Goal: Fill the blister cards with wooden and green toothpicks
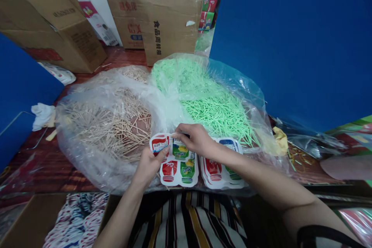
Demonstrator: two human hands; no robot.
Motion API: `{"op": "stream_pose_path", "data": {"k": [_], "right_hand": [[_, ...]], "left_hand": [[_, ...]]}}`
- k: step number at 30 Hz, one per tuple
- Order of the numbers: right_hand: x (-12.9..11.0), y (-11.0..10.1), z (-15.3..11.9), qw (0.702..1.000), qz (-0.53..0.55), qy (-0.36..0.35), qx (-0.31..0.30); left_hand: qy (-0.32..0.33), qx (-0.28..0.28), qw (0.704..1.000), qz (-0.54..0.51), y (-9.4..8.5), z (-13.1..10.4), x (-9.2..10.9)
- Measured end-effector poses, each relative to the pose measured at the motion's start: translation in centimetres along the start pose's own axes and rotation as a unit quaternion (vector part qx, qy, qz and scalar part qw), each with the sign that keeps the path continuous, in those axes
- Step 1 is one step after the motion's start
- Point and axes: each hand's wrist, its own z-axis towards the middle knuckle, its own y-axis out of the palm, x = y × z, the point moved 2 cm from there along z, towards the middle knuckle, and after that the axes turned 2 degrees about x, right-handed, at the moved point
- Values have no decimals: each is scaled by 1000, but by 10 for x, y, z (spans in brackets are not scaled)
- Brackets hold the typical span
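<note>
Left hand point(147, 161) grips card point(177, 172) edge, right hand point(195, 138) seemingly too; card stack point(213, 170) beside.

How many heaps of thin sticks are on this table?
2: a tan heap beyond the left hand, and a green heap beyond the right hand, both partly under clear plastic. Others may be hidden behind the boxes.

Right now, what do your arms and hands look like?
The left hand and right hand are bare, with no gloves. Both forearms are uncovered. A sleeve with a black band shows at the right elbow; no left sleeve shows. The top has black, whitish and gold stripes.
</note>
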Motion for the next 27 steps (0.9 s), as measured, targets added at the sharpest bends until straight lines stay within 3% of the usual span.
{"op": "stream_pose_path", "data": {"k": [4, 8, 13, 17, 20, 21, 23, 25, 27], "right_hand": [[2, 2, -2, 1000, 18, 6, 0], [7, 7, -6, 999, 40, 24, 1], [5, 1, -10, 996, 77, 37, -22], [16, -33, -12, 994, 68, 29, -75], [55, -77, -14, 993, -107, 43, -18], [72, -90, -16, 979, -197, 44, -13], [107, -107, -20, 931, -347, 63, -89], [135, -113, -24, 880, -444, 64, -155], [153, -113, -24, 847, -496, 38, -188]], "left_hand": [[-20, 17, 999, -36, 5, 0, 0], [-26, 46, 999, -8, 8, 2, -4], [-31, 13, 999, 2, 14, 1, -10], [-6, 36, 999, 12, 10, 0, -13], [4, 49, 998, 38, 5, 0, -14], [7, 51, 998, 40, 3, 0, -15], [14, 55, 998, 35, 2, 0, -15], [9, 59, 998, 19, 2, 0, -16], [-7, 62, 998, -6, 3, 0, -18]]}}
